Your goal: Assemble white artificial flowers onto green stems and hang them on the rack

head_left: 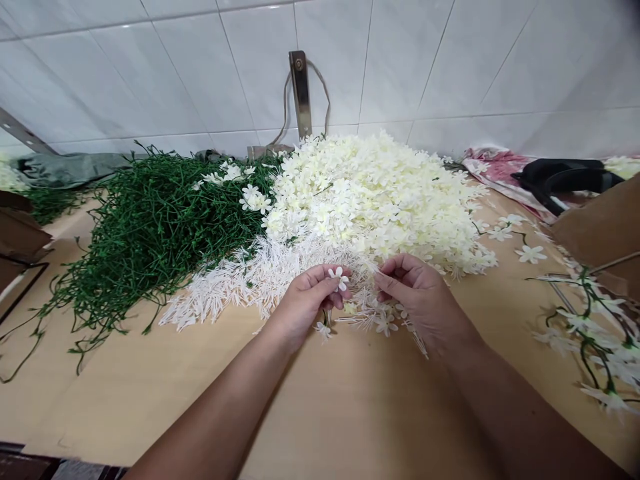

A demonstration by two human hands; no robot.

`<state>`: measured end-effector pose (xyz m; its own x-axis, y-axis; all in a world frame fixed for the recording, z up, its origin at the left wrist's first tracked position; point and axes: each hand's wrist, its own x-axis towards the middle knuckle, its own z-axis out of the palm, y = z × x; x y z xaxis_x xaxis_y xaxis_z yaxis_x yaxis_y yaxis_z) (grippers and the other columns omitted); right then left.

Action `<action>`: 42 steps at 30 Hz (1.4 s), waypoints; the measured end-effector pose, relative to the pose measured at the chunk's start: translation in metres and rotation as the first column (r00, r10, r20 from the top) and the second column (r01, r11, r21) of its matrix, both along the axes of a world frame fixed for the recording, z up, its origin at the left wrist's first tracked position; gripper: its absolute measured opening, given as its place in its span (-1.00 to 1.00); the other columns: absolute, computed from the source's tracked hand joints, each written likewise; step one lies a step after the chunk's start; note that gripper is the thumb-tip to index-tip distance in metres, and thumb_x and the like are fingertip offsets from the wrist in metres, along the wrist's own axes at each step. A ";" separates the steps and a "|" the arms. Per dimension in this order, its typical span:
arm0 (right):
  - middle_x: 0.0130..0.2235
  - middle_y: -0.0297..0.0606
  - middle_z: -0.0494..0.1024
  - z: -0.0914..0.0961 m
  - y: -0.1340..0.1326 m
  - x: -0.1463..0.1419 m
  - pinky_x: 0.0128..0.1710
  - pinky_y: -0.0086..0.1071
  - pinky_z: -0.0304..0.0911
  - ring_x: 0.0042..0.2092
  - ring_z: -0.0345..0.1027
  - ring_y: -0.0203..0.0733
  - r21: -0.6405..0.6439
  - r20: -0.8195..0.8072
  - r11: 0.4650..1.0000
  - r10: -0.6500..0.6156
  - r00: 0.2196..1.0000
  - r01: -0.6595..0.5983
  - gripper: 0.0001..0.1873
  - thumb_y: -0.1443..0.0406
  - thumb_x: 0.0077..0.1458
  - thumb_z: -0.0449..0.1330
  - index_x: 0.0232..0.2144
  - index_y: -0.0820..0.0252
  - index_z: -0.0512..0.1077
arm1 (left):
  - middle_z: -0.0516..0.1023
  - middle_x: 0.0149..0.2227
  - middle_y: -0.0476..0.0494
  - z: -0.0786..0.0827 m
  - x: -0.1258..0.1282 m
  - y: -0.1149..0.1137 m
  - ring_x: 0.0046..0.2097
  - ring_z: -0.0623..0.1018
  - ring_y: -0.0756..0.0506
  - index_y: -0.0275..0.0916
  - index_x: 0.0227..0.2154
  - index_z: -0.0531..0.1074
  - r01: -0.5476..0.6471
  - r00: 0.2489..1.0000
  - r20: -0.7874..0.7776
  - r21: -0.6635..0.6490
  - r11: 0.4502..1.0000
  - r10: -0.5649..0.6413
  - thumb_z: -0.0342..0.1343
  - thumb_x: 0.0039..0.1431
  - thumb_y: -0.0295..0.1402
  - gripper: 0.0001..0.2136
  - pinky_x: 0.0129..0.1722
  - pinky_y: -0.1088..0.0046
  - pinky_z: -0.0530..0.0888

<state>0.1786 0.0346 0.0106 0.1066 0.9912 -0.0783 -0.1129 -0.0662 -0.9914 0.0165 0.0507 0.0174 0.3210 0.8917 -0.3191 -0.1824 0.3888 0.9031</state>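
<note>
My left hand (317, 293) pinches an artificial flower stem between thumb and fingers. One white blossom (339, 279) of it shows at the thumb tip, and a second white blossom (323, 329) hangs below the fingers on a dark green stalk. A little apart from it, my right hand (413, 290) is closed in a pinch; something pale is at its fingertips, but it blends with the flowers behind. Just beyond both hands lie a heap of thin white stamen-like sticks (225, 283) and a large mound of loose white-yellow flower heads (380, 193).
A tangled pile of green plastic stems (165, 220) spreads over the left of the wooden table (325, 413). Finished-looking flower sprays (600, 333) lie at the right edge, near a black curved object (565, 177) and a red-white cloth (495, 167). A metal bracket (301, 93) stands against the tiled wall.
</note>
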 end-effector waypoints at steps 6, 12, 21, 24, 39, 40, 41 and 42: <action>-0.61 -0.46 0.33 0.001 0.000 -0.001 -0.58 -0.49 0.17 -0.59 0.19 -0.42 -0.013 0.024 1.000 0.004 1.000 -0.003 -0.75 0.22 -0.25 0.30 -0.54 0.22 0.31 | 0.45 -0.58 -0.01 -0.001 0.002 -0.001 -0.58 0.37 0.10 -0.30 -0.46 0.31 0.068 0.992 -0.115 0.074 0.995 -0.059 0.10 0.00 -0.28 -0.83 -0.59 0.63 0.26; -0.55 -0.38 0.40 -0.004 0.000 -0.001 -0.46 -0.45 0.24 -0.50 0.25 -0.37 -0.037 -0.034 0.998 0.046 0.998 -0.047 -0.74 0.20 -0.20 0.27 -0.42 0.24 0.43 | 0.26 -0.62 0.11 -0.008 0.001 -0.001 -0.63 0.24 0.13 -0.27 -0.47 0.31 0.068 0.979 -0.202 0.123 0.990 -0.042 0.14 -0.07 -0.17 -0.74 -0.68 0.64 0.24; -0.50 -0.36 0.42 0.005 -0.010 -0.008 -0.48 -0.47 0.19 -0.46 0.24 -0.34 0.117 0.136 0.989 0.070 0.988 -0.086 -0.85 0.22 -0.10 0.23 -0.48 0.18 0.40 | 0.20 -0.66 0.11 -0.008 0.002 -0.003 -0.64 0.18 0.13 -0.29 -0.43 0.39 0.103 0.945 -0.324 0.182 0.978 -0.039 0.06 0.01 -0.20 -0.77 -0.68 0.63 0.17; -0.49 -0.35 0.43 0.004 -0.013 -0.009 -0.43 -0.44 0.22 -0.44 0.28 -0.33 0.170 0.245 0.982 0.044 0.968 -0.088 -0.88 0.25 -0.06 0.21 -0.47 0.19 0.39 | 0.24 -0.63 0.09 -0.008 0.002 -0.004 -0.62 0.21 0.11 -0.29 -0.32 0.40 0.120 0.938 -0.342 0.170 0.978 -0.055 0.06 0.01 -0.23 -0.76 -0.68 0.61 0.24; -0.29 -0.15 0.47 -0.001 -0.014 -0.013 -0.16 -0.24 0.25 -0.20 0.35 -0.16 0.372 0.623 0.917 -0.133 0.770 -0.143 -0.92 0.41 -0.02 0.11 -0.52 0.22 0.37 | 0.28 -0.53 0.05 -0.006 0.005 -0.008 -0.58 0.25 0.13 -0.27 -0.32 0.36 0.046 0.954 -0.296 0.260 0.964 0.035 0.07 -0.02 -0.34 -0.82 -0.72 0.70 0.29; -0.29 -0.15 0.47 -0.002 -0.014 -0.014 -0.17 -0.24 0.26 -0.20 0.36 -0.16 0.359 0.614 0.922 -0.118 0.780 -0.144 -0.92 0.41 -0.02 0.10 -0.52 0.22 0.37 | 0.29 -0.52 0.04 -0.006 0.005 -0.008 -0.58 0.26 0.13 -0.27 -0.32 0.36 0.046 0.954 -0.297 0.275 0.960 0.039 0.07 -0.02 -0.35 -0.83 -0.71 0.69 0.29; -0.29 -0.15 0.47 -0.003 -0.015 -0.015 -0.18 -0.24 0.27 -0.20 0.36 -0.15 0.340 0.600 0.930 -0.099 0.794 -0.141 -0.91 0.41 -0.02 0.10 -0.52 0.21 0.36 | 0.31 -0.52 0.03 -0.007 0.006 -0.008 -0.57 0.28 0.12 -0.28 -0.33 0.36 0.047 0.955 -0.295 0.292 0.955 0.043 0.07 -0.02 -0.36 -0.83 -0.70 0.69 0.29; -0.28 -0.15 0.48 -0.004 -0.015 -0.017 -0.19 -0.25 0.27 -0.20 0.37 -0.15 0.318 0.582 0.938 -0.079 0.809 -0.137 -0.91 0.40 -0.02 0.09 -0.52 0.21 0.35 | 0.33 -0.51 0.02 -0.007 0.006 -0.009 -0.56 0.30 0.12 -0.28 -0.33 0.37 0.047 0.955 -0.292 0.311 0.949 0.048 0.07 -0.02 -0.37 -0.84 -0.69 0.69 0.30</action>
